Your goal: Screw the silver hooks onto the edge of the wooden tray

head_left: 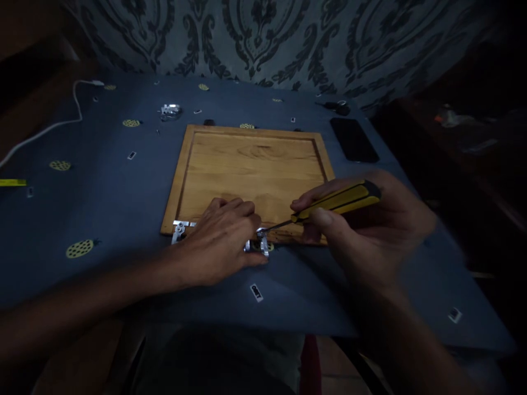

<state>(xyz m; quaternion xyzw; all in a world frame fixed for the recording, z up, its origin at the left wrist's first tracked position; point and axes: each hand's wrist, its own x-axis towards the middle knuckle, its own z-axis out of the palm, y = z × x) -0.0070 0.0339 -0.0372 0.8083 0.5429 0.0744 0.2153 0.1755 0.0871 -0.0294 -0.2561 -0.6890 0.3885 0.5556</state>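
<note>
A framed wooden panel lies flat on the table, its near edge toward me. My left hand is closed around a shiny metal hinge at that near edge, thumb below it and fingers curled on the wood. In my right hand is a yellow and black screwdriver, held at a slant with its tip at the hinge. Whether the tip sits in a screw is too small to tell. Another metal hinge lies at the panel's near left corner, partly behind my left hand.
The blue tablecloth has a pineapple print. A loose metal hinge lies at the back left, a dark phone right of the panel, and keys behind it. A white cable and a yellow strip are at the left.
</note>
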